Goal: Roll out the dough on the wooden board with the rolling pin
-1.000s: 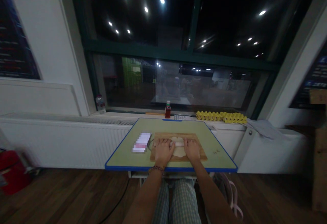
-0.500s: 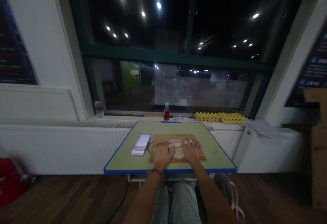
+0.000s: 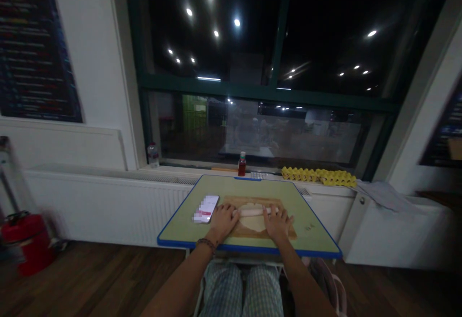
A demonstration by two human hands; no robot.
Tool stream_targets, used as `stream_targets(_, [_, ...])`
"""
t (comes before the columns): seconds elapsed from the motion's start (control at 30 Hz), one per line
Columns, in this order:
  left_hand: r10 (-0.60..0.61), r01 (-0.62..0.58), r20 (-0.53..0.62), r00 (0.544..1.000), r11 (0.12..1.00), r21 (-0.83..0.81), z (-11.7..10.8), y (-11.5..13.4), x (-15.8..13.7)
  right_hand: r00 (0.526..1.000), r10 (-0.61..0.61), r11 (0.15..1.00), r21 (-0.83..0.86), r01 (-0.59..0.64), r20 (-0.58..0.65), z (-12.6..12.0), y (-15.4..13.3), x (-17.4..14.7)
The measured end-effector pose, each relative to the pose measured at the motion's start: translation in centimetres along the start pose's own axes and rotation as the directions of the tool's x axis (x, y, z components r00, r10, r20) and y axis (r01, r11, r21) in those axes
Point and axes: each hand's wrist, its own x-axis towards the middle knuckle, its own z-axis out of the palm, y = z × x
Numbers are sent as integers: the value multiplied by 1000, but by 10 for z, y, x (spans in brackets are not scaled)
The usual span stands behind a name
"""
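Observation:
A pale rolling pin (image 3: pixel 251 212) lies crosswise over a flattened sheet of dough (image 3: pixel 252 223). Under the dough is a wooden board (image 3: pixel 242 233). My left hand (image 3: pixel 224 218) covers the pin's left end, fingers bent over it. At the other end, my right hand (image 3: pixel 277 221) rests on the pin with its fingers somewhat spread. Both palms hide the pin's ends. Close to my left hand, a phone (image 3: pixel 207 209) with a lit, partly blurred screen lies on the table.
The small green table (image 3: pixel 180 225) has a blue edge. Behind it, the windowsill carries a bottle of red-brown liquid (image 3: pixel 242 164), a clear bottle (image 3: pixel 153 155) and yellow egg trays (image 3: pixel 317 176). A red fire extinguisher (image 3: pixel 34 242) stands on the floor at left.
My hands have moved farther apart along the rolling pin, showing more of its middle. The whole view has shifted, so the scene sits slightly lower and more to the right.

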Motion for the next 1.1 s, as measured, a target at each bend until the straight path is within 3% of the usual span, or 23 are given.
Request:
stream_targets(0.2, [-164,164,19,986,986,23,8,6,1,999,12,999,48,-15,52,-4,0,4])
stream_targets(0.7, [-167,167,-1,986,986,11,7,14,-16,993,-28,998,51,22,115,-14,5,-14])
stream_targets(0.9, [-133,133,-17,991,991,11,4,15,-30,999,-35,998,53,35,-4,-15,13,-33])
stream_targets(1.1, [-109,109,13,994,994,2,2,12,-32,999,-21,999,30,22,-33,-8,15,-35])
